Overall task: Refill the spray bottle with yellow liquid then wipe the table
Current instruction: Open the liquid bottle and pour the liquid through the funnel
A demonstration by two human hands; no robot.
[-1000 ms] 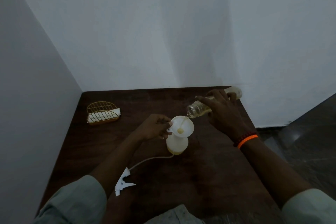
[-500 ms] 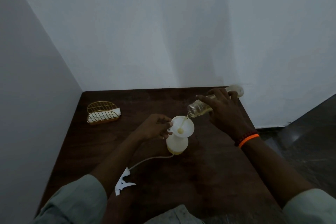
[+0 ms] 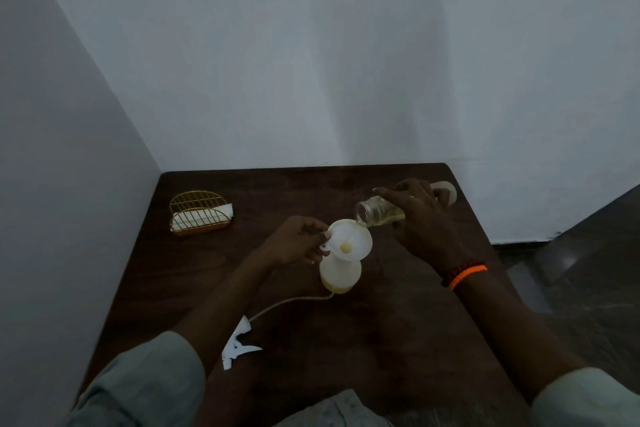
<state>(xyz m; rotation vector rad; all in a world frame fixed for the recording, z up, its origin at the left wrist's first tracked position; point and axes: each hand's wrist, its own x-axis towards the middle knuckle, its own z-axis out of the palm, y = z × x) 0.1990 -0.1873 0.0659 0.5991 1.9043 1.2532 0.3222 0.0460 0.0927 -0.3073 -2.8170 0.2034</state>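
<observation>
A white spray bottle (image 3: 340, 272) stands open near the middle of the dark wooden table (image 3: 398, 340), with some yellow liquid at its bottom. A white funnel (image 3: 349, 240) sits in its neck. My left hand (image 3: 298, 244) pinches the funnel's rim tab. My right hand (image 3: 420, 215) grips a clear bottle (image 3: 375, 211) of yellow liquid, held nearly level with its mouth just over the funnel's far edge. The unscrewed spray head (image 3: 239, 347) with its long tube lies on the table beside my left forearm.
A gold wire holder (image 3: 199, 213) with white napkins stands at the table's back left. White walls close in on the left and behind. The table's right edge drops to a grey floor (image 3: 588, 288). A pale cloth (image 3: 332, 409) shows at the near edge.
The clear bottle has been tipped back toward level and the thin yellow stream into the funnel has stopped. My left hand has stayed on the funnel.
</observation>
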